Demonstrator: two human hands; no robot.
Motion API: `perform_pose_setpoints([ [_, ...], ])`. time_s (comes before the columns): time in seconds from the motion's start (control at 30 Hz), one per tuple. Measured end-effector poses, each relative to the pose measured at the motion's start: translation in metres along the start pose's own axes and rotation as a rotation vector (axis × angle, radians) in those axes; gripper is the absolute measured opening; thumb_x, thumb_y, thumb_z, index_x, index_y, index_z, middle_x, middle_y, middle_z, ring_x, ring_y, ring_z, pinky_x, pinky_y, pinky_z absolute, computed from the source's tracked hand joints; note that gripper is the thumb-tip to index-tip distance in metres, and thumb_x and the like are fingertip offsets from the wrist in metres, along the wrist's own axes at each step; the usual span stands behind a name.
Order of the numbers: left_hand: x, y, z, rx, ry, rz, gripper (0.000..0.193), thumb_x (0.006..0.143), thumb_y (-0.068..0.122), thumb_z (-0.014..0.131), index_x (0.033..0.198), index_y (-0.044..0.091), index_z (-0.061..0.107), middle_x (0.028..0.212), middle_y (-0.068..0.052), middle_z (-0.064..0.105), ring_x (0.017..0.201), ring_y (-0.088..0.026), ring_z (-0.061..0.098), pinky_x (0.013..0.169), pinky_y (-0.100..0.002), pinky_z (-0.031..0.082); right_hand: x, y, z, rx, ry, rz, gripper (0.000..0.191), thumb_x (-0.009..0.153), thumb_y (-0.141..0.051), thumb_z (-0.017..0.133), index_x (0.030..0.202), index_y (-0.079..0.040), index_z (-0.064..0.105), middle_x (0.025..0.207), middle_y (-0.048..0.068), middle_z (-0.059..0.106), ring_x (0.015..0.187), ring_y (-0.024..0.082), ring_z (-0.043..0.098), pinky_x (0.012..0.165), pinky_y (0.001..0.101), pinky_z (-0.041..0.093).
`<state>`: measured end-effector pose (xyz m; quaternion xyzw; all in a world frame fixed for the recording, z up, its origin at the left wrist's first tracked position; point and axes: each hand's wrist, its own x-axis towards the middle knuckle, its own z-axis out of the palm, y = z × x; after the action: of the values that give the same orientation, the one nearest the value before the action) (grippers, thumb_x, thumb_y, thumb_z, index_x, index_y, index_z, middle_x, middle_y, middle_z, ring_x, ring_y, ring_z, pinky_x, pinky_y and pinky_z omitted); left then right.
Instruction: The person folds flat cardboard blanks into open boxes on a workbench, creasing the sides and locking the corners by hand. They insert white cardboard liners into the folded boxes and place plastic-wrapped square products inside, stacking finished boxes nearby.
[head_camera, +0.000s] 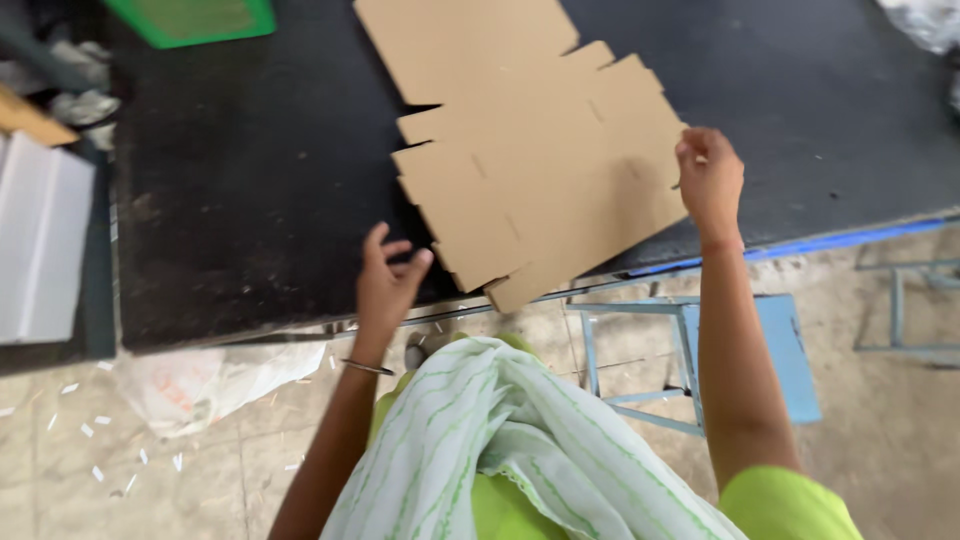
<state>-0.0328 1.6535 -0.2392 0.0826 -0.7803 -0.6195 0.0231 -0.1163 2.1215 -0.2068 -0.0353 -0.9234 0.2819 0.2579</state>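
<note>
A flat, die-cut brown cardboard blank (540, 170) lies on a black table (250, 180), its lower corner hanging over the near edge. My right hand (710, 180) grips the blank's right edge, fingers curled over it. My left hand (388, 282) hovers with fingers spread at the table's near edge, just left of the blank's lower flaps, holding nothing. A thin bangle sits on my left wrist.
A green tray (190, 18) sits at the table's far left corner. White boards (40, 240) stand left of the table. A blue metal stool (700, 360) is below the table edge. A crumpled plastic bag (200, 380) and paper scraps lie on the tiled floor.
</note>
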Motion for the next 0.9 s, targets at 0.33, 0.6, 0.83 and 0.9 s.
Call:
perform_pose_setpoints([
  [0.33,0.046,-0.043,0.004,0.130,0.188,0.246,0.039,0.093,0.003,0.073,0.131,0.003,0.065,0.110,-0.010,0.074,0.084,-0.015,0.070,0.077,-0.029,0.059,-0.039,0.040,0.013,-0.242,-0.189,0.289,0.044,0.092,-0.039,0.078,0.121,-0.006,0.071,0.101,0.019,0.076,0.094,0.040,0.072,0.084,0.0475,0.057],
  [0.6,0.072,-0.045,-0.004,0.440,0.275,0.380,0.035,0.105,0.013,0.065,0.139,0.001,0.064,0.145,-0.020,0.060,0.123,-0.035,0.063,0.104,-0.040,0.052,-0.101,-0.013,0.014,-0.005,-0.070,0.346,0.055,0.096,-0.032,0.073,0.141,-0.003,0.060,0.128,0.022,0.064,0.110,0.036,0.066,0.090,0.0429,0.053],
  [0.83,0.059,-0.027,0.010,0.632,0.365,0.430,0.046,0.100,0.024,0.071,0.139,0.001,0.062,0.159,-0.024,0.041,0.133,-0.043,0.047,0.111,-0.049,0.039,-0.097,0.022,0.018,0.247,-0.027,0.234,0.044,0.110,-0.024,0.069,0.145,0.002,0.060,0.149,0.020,0.055,0.135,0.032,0.054,0.110,0.0388,0.044],
  [0.9,0.063,-0.014,0.005,0.567,0.357,0.412,0.046,0.095,0.020,0.071,0.137,0.003,0.063,0.154,-0.021,0.046,0.131,-0.041,0.050,0.110,-0.048,0.041,-0.092,0.016,0.015,0.339,-0.018,0.255,0.043,0.110,-0.023,0.069,0.144,0.002,0.061,0.146,0.018,0.059,0.132,0.030,0.056,0.109,0.0360,0.045],
])
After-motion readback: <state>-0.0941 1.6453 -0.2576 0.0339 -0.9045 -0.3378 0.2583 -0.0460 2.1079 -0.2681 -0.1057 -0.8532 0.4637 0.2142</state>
